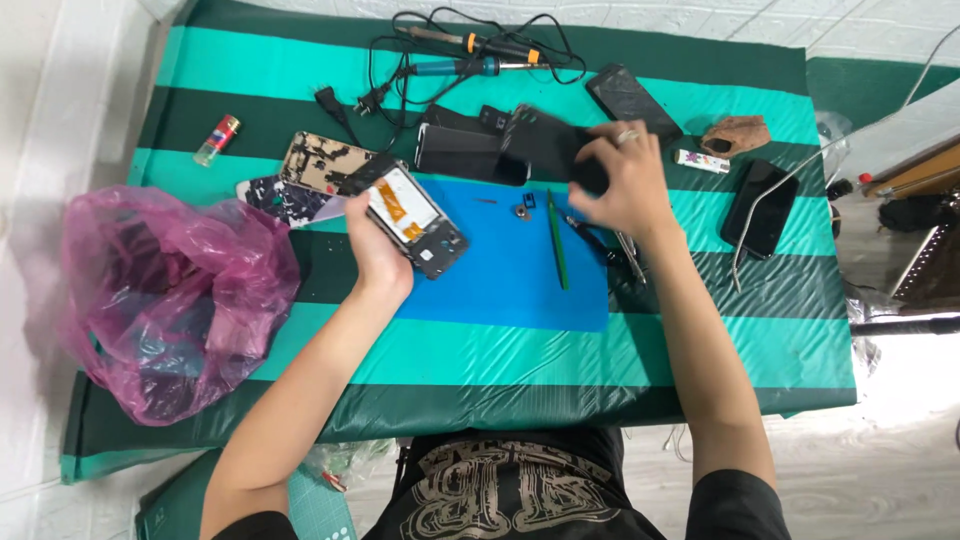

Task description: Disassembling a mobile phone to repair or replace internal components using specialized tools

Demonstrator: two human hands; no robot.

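The opened phone [412, 217], its orange-and-white insides showing, sits above the blue mat's [500, 280] ten o'clock corner, gripped by the left hand [372, 240] with fingers curled around its lower edge. At two o'clock from it, the right hand [622, 180] pinches a black back cover [545, 145]. At nine o'clock lies a crumpled pink plastic bag [170, 300]; its contents cannot be made out.

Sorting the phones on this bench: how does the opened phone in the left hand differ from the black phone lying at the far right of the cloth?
The opened phone is held tilted in the left hand, above the blue mat; the black phone lies flat on the striped cloth, untouched. The opened phone shows orange and white inner parts; the black phone shows a plain dark face. Both are slim rectangles.
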